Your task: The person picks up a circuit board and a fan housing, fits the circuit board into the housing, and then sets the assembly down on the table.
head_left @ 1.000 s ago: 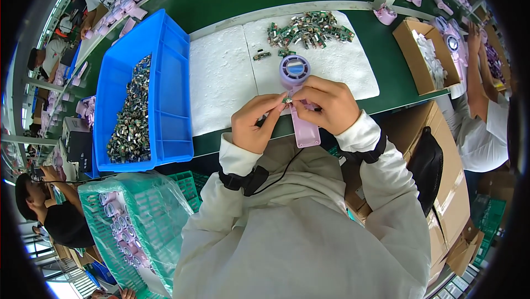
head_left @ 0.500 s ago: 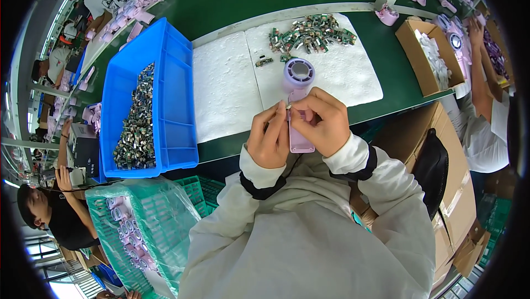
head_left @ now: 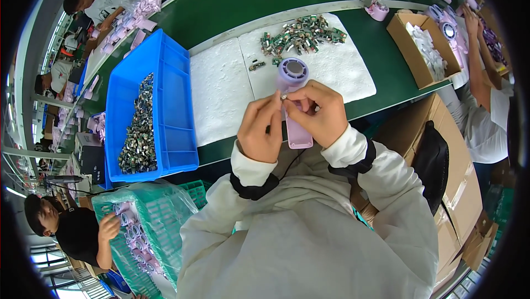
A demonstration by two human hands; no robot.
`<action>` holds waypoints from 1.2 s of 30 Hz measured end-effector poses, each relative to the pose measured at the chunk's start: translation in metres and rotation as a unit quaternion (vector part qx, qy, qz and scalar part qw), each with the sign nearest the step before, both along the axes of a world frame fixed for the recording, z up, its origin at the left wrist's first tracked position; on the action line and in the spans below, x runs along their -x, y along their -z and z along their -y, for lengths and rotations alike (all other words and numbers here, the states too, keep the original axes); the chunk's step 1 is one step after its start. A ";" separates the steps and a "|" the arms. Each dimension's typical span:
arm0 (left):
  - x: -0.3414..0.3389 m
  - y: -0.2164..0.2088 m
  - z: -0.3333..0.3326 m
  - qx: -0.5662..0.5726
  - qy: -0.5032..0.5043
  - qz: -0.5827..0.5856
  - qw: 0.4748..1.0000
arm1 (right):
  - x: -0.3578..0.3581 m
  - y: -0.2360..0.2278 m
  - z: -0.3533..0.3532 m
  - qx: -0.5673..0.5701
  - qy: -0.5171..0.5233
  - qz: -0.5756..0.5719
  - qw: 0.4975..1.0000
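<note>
A lilac handheld fan (head_left: 288,82) lies head-away on the bench in front of me, its round grille up and its handle (head_left: 299,135) pointing toward my body. Over the upper part of the handle, my left hand (head_left: 259,129) and my right hand (head_left: 321,116) meet with fingertips pinched together. Between them shows a small whitish piece (head_left: 284,96), too tiny to name surely. My fingers hide much of the handle's middle. Beyond the fan, a pile of small green circuit boards (head_left: 303,35) rests on a white foam sheet (head_left: 218,89); one board (head_left: 256,65) lies apart.
At left stands a blue bin (head_left: 179,106) of small circuit boards. A cardboard box (head_left: 407,59) with white parts sits at right. Below left, a green crate (head_left: 171,216) lined with plastic holds lilac fan parts. Co-workers sit on both sides; a large carton (head_left: 458,172) stands beside me.
My view has shifted slightly. My pinched fingertips have moved a little up the handle toward the fan's head. The co-worker at lower left has lowered an arm toward the green crate.
</note>
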State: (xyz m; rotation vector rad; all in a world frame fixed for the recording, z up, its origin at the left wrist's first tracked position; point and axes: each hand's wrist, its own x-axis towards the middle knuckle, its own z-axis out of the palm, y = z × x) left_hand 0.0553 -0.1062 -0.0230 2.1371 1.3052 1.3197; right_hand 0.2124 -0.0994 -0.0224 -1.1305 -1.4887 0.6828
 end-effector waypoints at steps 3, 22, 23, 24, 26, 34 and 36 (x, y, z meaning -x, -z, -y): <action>0.004 0.005 -0.005 0.091 0.043 0.151 0.983 | -0.006 -0.003 -0.007 -0.007 -0.040 0.029 0.999; -0.007 0.019 0.012 0.062 -0.037 0.171 0.983 | 0.008 0.003 -0.002 0.082 -0.032 -0.117 0.989; -0.006 0.017 0.013 0.054 -0.051 0.158 0.985 | 0.010 0.002 0.000 0.094 -0.029 -0.123 0.988; -0.006 0.016 0.013 0.046 -0.066 0.144 0.986 | 0.009 0.001 0.001 0.093 -0.021 -0.120 0.988; -0.010 0.017 0.012 0.050 -0.060 0.144 0.987 | 0.005 -0.004 0.003 0.118 -0.018 -0.098 0.988; 0.007 0.010 0.011 0.239 0.057 0.298 0.922 | -0.002 -0.004 -0.001 0.094 -0.048 -0.107 0.989; 0.003 -0.010 0.016 0.392 0.100 0.433 0.805 | -0.005 -0.006 -0.004 0.091 -0.060 -0.106 0.988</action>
